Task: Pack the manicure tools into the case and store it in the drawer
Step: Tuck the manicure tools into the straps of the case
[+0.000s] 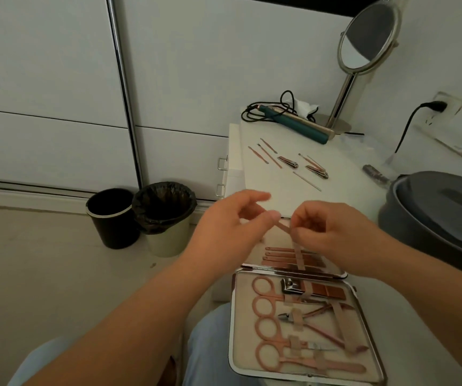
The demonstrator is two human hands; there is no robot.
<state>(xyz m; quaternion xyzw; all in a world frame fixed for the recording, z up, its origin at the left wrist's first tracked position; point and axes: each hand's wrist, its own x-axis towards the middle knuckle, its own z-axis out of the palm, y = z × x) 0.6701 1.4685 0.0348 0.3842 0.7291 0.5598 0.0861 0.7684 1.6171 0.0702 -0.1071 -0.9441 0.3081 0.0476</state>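
Observation:
The open manicure case (235, 316) lies at the desk's near edge over my lap. Its near half holds rose-gold scissors (266, 310), nippers and a clipper under straps. Several slim tools (280, 256) sit in its far half. Just above that half, my left hand (232, 227) and my right hand (333, 235) both pinch a thin rose-gold tool (283, 227) between their fingertips. Farther back on the white desk lie loose tools: several thin sticks (264, 154), two nail clippers (288, 162) (318, 171) and a single thin pick (307, 181).
A teal hair straightener (294, 122) with its cord and a round standing mirror (369, 37) are at the desk's back. A grey round cushion (441, 213) sits at the right. Drawer handles (221, 164) show on the desk's left side. Two bins (113, 218) (165, 218) stand on the floor.

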